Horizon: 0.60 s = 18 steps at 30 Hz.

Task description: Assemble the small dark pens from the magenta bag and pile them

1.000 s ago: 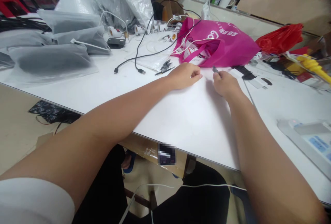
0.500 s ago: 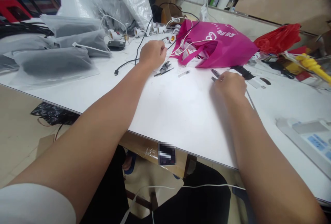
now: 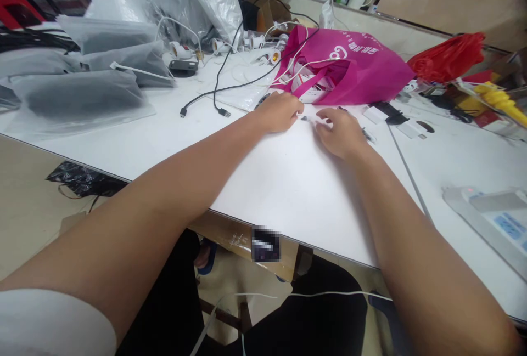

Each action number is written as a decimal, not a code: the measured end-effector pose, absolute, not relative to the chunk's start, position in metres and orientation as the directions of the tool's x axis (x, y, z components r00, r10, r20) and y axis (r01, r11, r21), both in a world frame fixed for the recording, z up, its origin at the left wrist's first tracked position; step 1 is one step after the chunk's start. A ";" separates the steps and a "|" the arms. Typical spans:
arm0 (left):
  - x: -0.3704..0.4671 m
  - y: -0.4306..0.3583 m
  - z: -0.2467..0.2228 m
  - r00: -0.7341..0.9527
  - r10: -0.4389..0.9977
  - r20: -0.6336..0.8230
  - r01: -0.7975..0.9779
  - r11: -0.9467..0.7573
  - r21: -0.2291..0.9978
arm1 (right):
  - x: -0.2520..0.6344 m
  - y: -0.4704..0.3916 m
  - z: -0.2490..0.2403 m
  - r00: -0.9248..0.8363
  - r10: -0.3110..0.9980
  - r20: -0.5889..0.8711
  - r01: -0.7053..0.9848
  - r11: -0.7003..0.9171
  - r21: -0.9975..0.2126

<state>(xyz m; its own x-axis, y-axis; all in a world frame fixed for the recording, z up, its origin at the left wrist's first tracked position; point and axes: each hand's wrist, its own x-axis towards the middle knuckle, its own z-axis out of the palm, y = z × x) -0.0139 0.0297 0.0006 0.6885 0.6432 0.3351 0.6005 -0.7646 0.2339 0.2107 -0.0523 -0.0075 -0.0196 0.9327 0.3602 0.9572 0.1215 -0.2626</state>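
Note:
Near the middle of the white table (image 3: 284,180), my left hand (image 3: 280,111) is closed at the fingertips beside a small clear piece with a dark part (image 3: 303,118); its fingertips appear to pinch one end. My right hand (image 3: 338,130) is just right of that piece, with thumb and fingers apart and nothing visible between them. Small dark parts (image 3: 262,100) show partly behind my left hand. Another small dark and clear item (image 3: 368,135) lies beside my right hand. The pink bag (image 3: 366,71) stands behind both hands.
Black cables (image 3: 222,112) lie left of my left hand. Frosted bags (image 3: 82,92) fill the left side, with lamp sockets (image 3: 218,46) behind. A red bag (image 3: 448,60), small white boxes (image 3: 411,129) and a white device (image 3: 489,213) are on the right.
My left hand has moved right and toward me, uncovering a cable end. My right hand has moved left and its fingers have parted; the dark items it was at are no longer between them.

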 end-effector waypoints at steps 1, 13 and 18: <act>-0.013 0.028 0.001 0.693 0.642 0.328 0.597 -0.766 0.239 | 0.207 -0.053 -0.008 -0.049 0.930 0.365 0.953 0.154 -0.263; 0.004 0.015 0.000 0.561 0.688 0.460 0.328 -0.695 0.640 | 0.191 -0.055 -0.005 -0.064 0.930 0.361 0.937 0.181 -0.300; -0.017 0.031 0.010 0.413 0.760 0.501 0.498 -0.650 0.574 | 0.190 -0.059 -0.002 0.068 0.938 0.339 0.895 0.093 -0.437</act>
